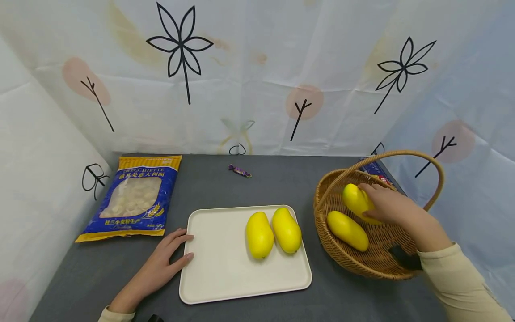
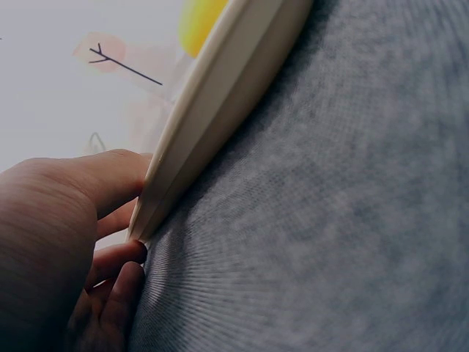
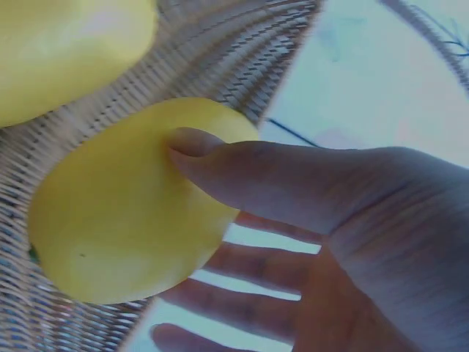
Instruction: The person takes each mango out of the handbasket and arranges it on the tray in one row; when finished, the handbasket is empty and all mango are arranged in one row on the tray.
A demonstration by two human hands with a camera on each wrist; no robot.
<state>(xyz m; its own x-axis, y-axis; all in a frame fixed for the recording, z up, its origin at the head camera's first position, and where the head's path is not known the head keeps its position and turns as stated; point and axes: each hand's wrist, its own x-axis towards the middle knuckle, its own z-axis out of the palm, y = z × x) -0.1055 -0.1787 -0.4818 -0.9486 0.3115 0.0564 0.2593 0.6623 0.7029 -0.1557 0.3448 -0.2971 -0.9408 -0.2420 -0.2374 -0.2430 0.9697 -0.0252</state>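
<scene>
My right hand (image 1: 388, 205) grips a yellow mango (image 1: 356, 201) inside the wicker basket (image 1: 322, 223). In the right wrist view the thumb presses on this mango (image 3: 132, 213), with the other fingers behind it. Another mango (image 1: 348, 230) lies in the basket beside the held one. Two mangoes, a left one (image 1: 259, 235) and a right one (image 1: 286, 230), sit side by side on the right half of a cream tray (image 1: 217, 268). At the tray's left edge, my left hand (image 1: 162, 259) holds the rim between thumb and fingers, as the left wrist view shows.
A blue and yellow pasta bag (image 1: 134, 197) lies at the left. A small purple wrapped candy (image 1: 239, 171) is near the back edge of the grey table (image 1: 209, 183). Behind the basket, a dark blue package (image 1: 374, 167) is partly hidden. The basket's tall handle (image 1: 438, 172) arches up.
</scene>
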